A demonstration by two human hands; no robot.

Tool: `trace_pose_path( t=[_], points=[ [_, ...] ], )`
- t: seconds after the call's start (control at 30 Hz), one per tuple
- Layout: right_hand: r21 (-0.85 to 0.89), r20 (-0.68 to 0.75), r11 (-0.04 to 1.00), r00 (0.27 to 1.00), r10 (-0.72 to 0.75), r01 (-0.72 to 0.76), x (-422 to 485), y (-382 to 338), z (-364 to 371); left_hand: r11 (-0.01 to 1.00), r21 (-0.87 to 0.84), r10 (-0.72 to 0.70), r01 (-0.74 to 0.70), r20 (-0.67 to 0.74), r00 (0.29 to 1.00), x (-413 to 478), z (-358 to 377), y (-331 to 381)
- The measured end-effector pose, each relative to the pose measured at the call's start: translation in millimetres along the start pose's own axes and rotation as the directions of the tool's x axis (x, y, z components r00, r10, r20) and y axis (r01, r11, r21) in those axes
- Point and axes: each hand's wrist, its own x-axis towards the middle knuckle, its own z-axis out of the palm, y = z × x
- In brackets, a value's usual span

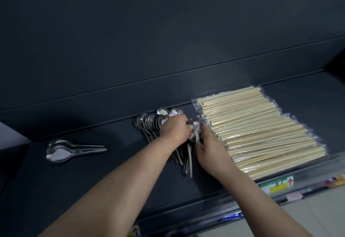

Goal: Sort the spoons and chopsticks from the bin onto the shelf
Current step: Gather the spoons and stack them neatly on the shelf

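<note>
1. Dark shelf fills most of the view, and both bare forearms reach in from 6 o'clock.
2. Spoon pile sits mid-shelf. It is metal, with the bowls fanned toward 12 o'clock and the handles running to 6 o'clock under the wrists.
3. Left hand lies on the pile's 3 o'clock side, back of the hand up. Its grip is closed, with the fingers curled onto the bowl of the raised spoon. The fingertips are partly hidden.
4. The raised spoon is tilted, bowl up, just above the pile's 3 o'clock edge, between the two hands.
5. Right hand is at 4 o'clock of the raised spoon. Its grip is closed, with thumb and fingers pinching that spoon's handle just below the bowl.
6. Chopsticks are pale wood in clear plastic sleeves, laid flat in a wide overlapping layer at 3 o'clock of the pile. The right hand's outer edge is touching or just beside them; I cannot tell which.
7. Small spoon stack is well apart at 9 o'clock of the pile. A few spoons are nested there, with the bowls to 9 o'clock and the handles to 3 o'clock.
8. Price label is green and yellow with a red arrow, on the shelf's front rail at 5 o'clock.
9. Pale floor shows below the rail at 5 o'clock.
</note>
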Motion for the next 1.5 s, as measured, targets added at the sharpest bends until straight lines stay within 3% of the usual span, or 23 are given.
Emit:
trace_pose_path(
  t=[0.1,0.27,0.33,0.4,0.47,0.67,0.8,0.9,1.0,1.07,1.23,1.33,1.5],
  points=[
    [-0.006,-0.008,1.000,1.000,0.014,-0.014,2,2,-2,0.996,-0.093,-0.009,0.011,0.013,1.000,-3,0,-3],
    [0.130,0.029,0.990,0.999,0.045,-0.048,11,-13,-2,0.870,-0.492,-0.069,0.015,-0.092,0.993,-9,-12,-25],
    [0.248,0.153,0.966,0.988,0.033,-0.071,18,-25,-3,0.804,-0.594,-0.091,-0.034,-0.179,0.980,-17,-24,-32],
    [0.461,0.305,0.874,0.952,0.005,-0.152,22,-40,0,0.709,-0.701,-0.129,-0.078,-0.237,0.963,-28,-36,-41],
    [0.552,0.423,0.799,0.906,-0.023,-0.238,23,-54,3,0.620,-0.777,-0.159,-0.111,-0.263,0.952,-39,-45,-55],
    [0.524,0.582,0.818,0.801,-0.141,-0.237,17,-96,24,0.482,-0.862,-0.296,-0.160,-0.332,0.896,-69,-69,-98],
    [0.486,0.632,0.832,0.765,-0.125,-0.266,11,-118,46,0.377,-0.917,-0.367,-0.126,-0.273,0.889,-86,-80,-121],
    [0.418,0.604,0.875,0.794,-0.067,-0.245,4,-131,62,0.399,-0.915,-0.353,-0.058,-0.211,0.912,-97,-80,-141],
    [0.065,0.472,0.998,0.880,-0.047,0.018,5,-131,75,0.471,-0.882,-0.312,0.000,-0.167,0.935,-107,-75,-166],
    [-0.116,0.441,0.988,0.897,-0.045,0.106,6,-132,81,0.502,-0.864,-0.307,0.032,-0.143,0.941,-114,-72,-179],
    [-0.112,0.531,0.986,0.846,-0.043,0.120,2,-138,96,0.514,-0.854,-0.292,0.081,-0.086,0.953,-128,-71,-204],
    [-0.229,0.530,0.959,0.848,-0.020,0.166,-2,-144,103,0.626,-0.768,-0.244,0.138,-0.025,0.969,-132,-70,-216],
    [-0.426,0.487,0.864,0.873,-0.030,0.268,-10,-151,120,0.672,-0.731,-0.258,0.117,-0.083,0.963,-136,-67,-232]
  ],
)
